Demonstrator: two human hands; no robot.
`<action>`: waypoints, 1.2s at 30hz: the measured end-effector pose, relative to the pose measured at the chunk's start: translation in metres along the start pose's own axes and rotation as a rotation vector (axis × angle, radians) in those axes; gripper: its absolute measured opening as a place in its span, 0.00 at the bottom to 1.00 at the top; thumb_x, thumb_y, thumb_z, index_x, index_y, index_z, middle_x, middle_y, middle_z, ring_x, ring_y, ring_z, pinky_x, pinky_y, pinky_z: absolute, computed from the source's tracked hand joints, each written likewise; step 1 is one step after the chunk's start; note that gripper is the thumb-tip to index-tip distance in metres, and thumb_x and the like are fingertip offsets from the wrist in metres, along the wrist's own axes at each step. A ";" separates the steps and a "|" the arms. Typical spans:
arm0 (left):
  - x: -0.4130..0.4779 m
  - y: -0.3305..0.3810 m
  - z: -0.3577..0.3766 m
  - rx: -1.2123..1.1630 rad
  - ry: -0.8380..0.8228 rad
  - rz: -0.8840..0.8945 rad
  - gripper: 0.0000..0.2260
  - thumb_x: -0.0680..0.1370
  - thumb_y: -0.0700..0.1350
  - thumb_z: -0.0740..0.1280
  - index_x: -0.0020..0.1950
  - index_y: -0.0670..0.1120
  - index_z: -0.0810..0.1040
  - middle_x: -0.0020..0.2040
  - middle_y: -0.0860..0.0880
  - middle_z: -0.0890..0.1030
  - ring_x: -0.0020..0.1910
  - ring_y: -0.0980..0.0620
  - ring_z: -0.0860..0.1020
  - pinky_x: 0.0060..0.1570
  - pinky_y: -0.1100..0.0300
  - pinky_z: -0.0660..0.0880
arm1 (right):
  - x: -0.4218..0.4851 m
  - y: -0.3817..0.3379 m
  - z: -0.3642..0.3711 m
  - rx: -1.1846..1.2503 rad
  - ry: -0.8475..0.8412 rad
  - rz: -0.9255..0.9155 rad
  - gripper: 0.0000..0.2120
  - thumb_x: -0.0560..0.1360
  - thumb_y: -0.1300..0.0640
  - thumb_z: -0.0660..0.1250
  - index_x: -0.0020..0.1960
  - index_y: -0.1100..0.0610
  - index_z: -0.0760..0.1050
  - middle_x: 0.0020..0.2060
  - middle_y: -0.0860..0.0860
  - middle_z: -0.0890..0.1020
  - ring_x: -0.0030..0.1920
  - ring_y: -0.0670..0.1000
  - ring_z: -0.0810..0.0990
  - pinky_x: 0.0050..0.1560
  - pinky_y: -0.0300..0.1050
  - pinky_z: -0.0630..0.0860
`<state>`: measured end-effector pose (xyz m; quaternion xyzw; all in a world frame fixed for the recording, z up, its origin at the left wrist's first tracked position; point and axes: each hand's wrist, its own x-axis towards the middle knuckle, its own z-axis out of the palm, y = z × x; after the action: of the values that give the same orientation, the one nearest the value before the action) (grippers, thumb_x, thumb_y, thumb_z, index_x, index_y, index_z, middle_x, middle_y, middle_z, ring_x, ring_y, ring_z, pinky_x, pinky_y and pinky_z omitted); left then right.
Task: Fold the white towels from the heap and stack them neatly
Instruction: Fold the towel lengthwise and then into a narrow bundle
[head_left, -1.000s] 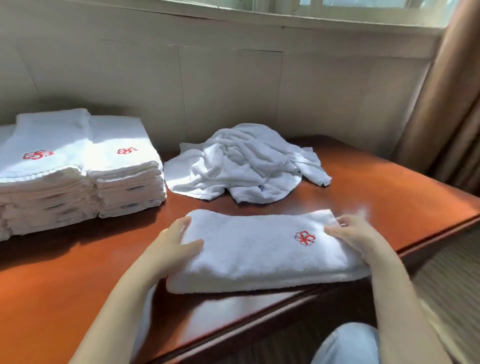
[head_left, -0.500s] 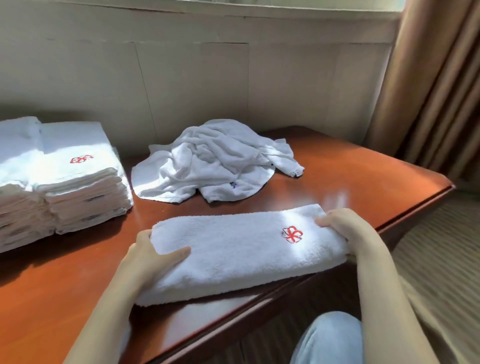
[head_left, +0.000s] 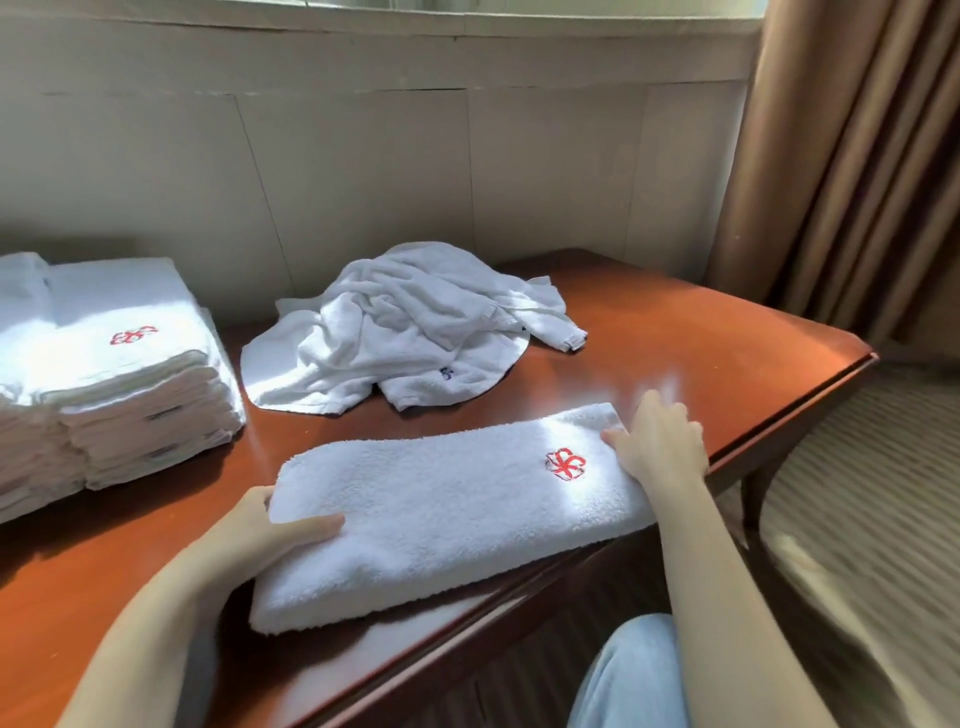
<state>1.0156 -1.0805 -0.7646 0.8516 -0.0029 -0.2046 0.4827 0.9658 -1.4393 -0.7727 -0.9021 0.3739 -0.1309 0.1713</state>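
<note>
2 ends of folded towel (head_left: 441, 514): L hand (head_left: 260, 530) grips, R hand (head_left: 660, 447) flat.

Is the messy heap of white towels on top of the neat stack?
No, the crumpled heap of white towels lies on the reddish-brown wooden table, beside the folded white towel stack.

Both bare forearms reach forward. The left hand (head_left: 265, 525) pinches the long folded white terry towel (head_left: 441, 514) at its left end, thumb on top; the right hand (head_left: 660, 447) lies flat on its right end.
</note>
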 end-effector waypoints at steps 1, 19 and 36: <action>-0.004 0.000 -0.002 -0.036 -0.055 0.000 0.39 0.51 0.56 0.79 0.60 0.50 0.75 0.49 0.51 0.85 0.46 0.51 0.84 0.44 0.54 0.79 | -0.005 -0.007 0.001 -0.010 0.090 -0.051 0.15 0.76 0.53 0.66 0.60 0.58 0.69 0.57 0.58 0.74 0.58 0.61 0.71 0.57 0.52 0.69; -0.016 -0.010 0.022 -0.778 0.365 0.030 0.39 0.74 0.39 0.69 0.77 0.56 0.49 0.67 0.49 0.68 0.57 0.46 0.75 0.54 0.54 0.74 | -0.043 -0.160 0.017 -0.208 -0.859 -0.707 0.24 0.73 0.46 0.69 0.63 0.55 0.66 0.45 0.47 0.78 0.41 0.48 0.74 0.42 0.42 0.71; -0.043 0.000 -0.032 -0.578 0.235 0.360 0.27 0.62 0.35 0.71 0.58 0.53 0.79 0.53 0.55 0.83 0.50 0.53 0.82 0.47 0.60 0.79 | -0.052 -0.158 0.039 0.972 -1.266 -0.666 0.29 0.71 0.71 0.69 0.63 0.42 0.77 0.61 0.45 0.80 0.61 0.48 0.79 0.58 0.42 0.77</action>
<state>0.9872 -1.0454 -0.7358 0.6835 -0.0396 -0.0094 0.7288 1.0443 -1.2890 -0.7496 -0.6944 -0.1732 0.2075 0.6669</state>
